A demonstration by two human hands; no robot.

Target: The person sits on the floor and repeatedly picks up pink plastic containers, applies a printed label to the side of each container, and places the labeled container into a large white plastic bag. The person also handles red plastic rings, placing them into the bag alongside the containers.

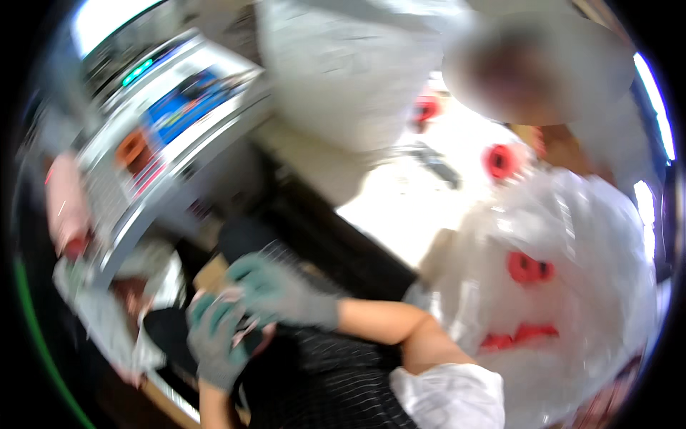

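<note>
Both my hands wear grey gloves with green-coated fingers and are close together over my lap. My left hand (216, 342) is curled at the lower left, with pinkish material (246, 330) showing beside its fingers. My right hand (275, 292) reaches across from the right, its fingers bent and meeting the left ones. Something small and pale pink lies between the two hands; motion blur and the gloves hide its kind. Just beyond the fingers is a tan piece like cardboard (212, 276).
A clear plastic bag (593, 286) with red parts (530, 267) stands at right. Other red parts (499, 163) lie on a bright white surface (400, 207). A large white sack (343, 71) is ahead. At left are a grey workbench (207, 136) and a pink bottle (68, 204). Another person (607, 121) is far right.
</note>
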